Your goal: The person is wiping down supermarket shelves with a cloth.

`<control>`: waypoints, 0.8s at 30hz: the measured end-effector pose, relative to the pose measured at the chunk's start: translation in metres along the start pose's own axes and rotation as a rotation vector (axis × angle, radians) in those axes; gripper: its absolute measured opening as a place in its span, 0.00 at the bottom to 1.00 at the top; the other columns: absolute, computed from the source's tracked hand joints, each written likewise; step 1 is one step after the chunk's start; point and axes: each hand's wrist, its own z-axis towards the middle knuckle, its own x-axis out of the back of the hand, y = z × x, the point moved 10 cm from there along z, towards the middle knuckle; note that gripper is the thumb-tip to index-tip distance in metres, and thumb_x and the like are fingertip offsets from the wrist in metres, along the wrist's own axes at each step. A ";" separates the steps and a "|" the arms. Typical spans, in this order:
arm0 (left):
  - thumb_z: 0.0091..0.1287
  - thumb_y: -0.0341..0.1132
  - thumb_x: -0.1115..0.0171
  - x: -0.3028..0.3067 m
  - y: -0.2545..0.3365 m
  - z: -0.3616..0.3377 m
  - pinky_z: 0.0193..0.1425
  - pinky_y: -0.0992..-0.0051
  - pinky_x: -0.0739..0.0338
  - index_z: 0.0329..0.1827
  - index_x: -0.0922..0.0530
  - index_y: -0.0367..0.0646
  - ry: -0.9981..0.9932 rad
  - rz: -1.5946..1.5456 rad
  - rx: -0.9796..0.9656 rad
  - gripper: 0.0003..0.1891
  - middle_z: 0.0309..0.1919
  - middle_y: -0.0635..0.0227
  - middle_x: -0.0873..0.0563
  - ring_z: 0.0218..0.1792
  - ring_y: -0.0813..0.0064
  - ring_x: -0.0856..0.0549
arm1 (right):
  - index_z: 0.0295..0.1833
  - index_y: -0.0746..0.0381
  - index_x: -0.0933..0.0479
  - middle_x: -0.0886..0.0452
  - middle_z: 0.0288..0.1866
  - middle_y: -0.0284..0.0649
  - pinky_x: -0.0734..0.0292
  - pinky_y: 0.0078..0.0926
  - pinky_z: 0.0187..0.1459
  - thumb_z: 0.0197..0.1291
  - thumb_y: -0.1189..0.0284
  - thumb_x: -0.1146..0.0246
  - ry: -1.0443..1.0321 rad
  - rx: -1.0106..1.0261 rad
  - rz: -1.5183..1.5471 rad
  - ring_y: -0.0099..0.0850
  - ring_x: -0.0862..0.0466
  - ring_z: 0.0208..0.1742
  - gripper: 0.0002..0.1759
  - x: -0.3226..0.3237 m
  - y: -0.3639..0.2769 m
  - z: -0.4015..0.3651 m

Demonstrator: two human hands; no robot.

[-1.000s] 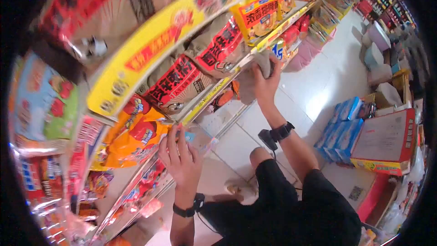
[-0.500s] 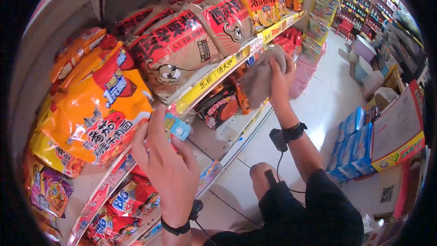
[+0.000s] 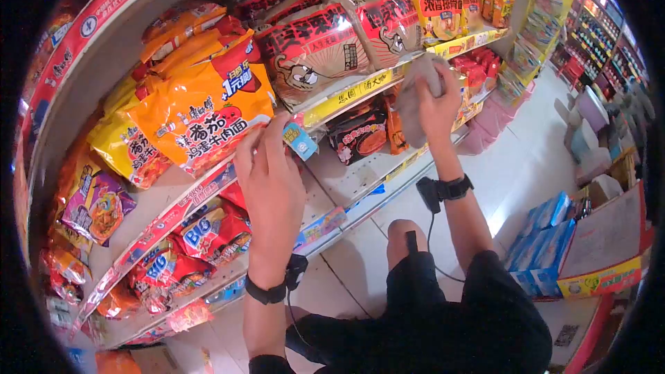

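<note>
My right hand grips a crumpled grey cloth, held against the front edge of the upper shelf, by the yellow label strip. With its fingers stretched out, my left hand is at the same shelf's edge further left. A small blue tag hangs just right of its fingertips. Left of that hand, an orange noodle pack leans over the shelf edge. Behind the yellow strip lie large brown-and-red noodle bags.
Red noodle packs and a black pack sit on the lower shelf. Yellow packs stand at the upper right. Blue boxes and an open carton are on the floor to my right. White tiles cover the aisle.
The view has shifted, so the shelf sits further right and shows more at the left. The cloth hangs narrower beneath my right hand. My left hand stays at the shelf edge.
</note>
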 end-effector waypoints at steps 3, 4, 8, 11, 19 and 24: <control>0.60 0.16 0.32 -0.001 0.001 0.000 0.76 0.55 0.30 0.71 0.22 0.44 0.027 0.027 -0.015 0.33 0.60 0.54 0.15 0.68 0.51 0.24 | 0.57 0.64 0.16 0.15 0.55 0.51 0.24 0.40 0.65 0.55 0.73 0.25 -0.121 0.021 -0.025 0.49 0.16 0.59 0.22 -0.007 -0.037 -0.012; 0.59 0.17 0.31 0.000 0.004 0.000 0.76 0.55 0.30 0.70 0.21 0.44 0.039 0.031 -0.019 0.33 0.61 0.56 0.15 0.68 0.52 0.23 | 0.57 0.63 0.16 0.15 0.55 0.52 0.22 0.43 0.62 0.53 0.74 0.25 -0.193 -0.010 0.061 0.52 0.16 0.59 0.23 -0.012 -0.051 -0.014; 0.57 0.17 0.31 0.000 0.010 -0.002 0.76 0.55 0.30 0.68 0.20 0.44 0.071 0.057 -0.037 0.32 0.65 0.61 0.14 0.67 0.53 0.22 | 0.56 0.63 0.16 0.15 0.53 0.53 0.20 0.46 0.59 0.52 0.73 0.24 -0.272 0.058 0.124 0.55 0.16 0.57 0.23 -0.024 -0.097 -0.034; 0.57 0.16 0.32 0.002 0.018 0.000 0.76 0.56 0.30 0.66 0.20 0.43 0.088 0.086 -0.027 0.31 0.66 0.64 0.14 0.67 0.54 0.21 | 0.55 0.64 0.16 0.15 0.51 0.53 0.20 0.49 0.56 0.53 0.72 0.23 -0.495 0.014 0.190 0.57 0.15 0.54 0.22 -0.035 -0.110 -0.041; 0.58 0.17 0.33 0.002 0.016 0.000 0.74 0.56 0.25 0.66 0.20 0.42 0.067 0.038 0.004 0.30 0.66 0.60 0.14 0.66 0.51 0.18 | 0.53 0.67 0.14 0.16 0.54 0.60 0.17 0.52 0.55 0.57 0.69 0.27 -0.356 -0.053 -0.035 0.60 0.14 0.53 0.20 -0.024 -0.055 -0.008; 0.63 0.19 0.35 0.007 0.021 0.006 0.68 0.58 0.20 0.64 0.18 0.43 0.130 0.043 -0.005 0.24 0.59 0.56 0.11 0.60 0.51 0.14 | 0.53 0.66 0.15 0.15 0.54 0.58 0.16 0.51 0.53 0.56 0.68 0.26 -0.352 0.102 0.027 0.57 0.14 0.50 0.20 -0.032 -0.139 -0.045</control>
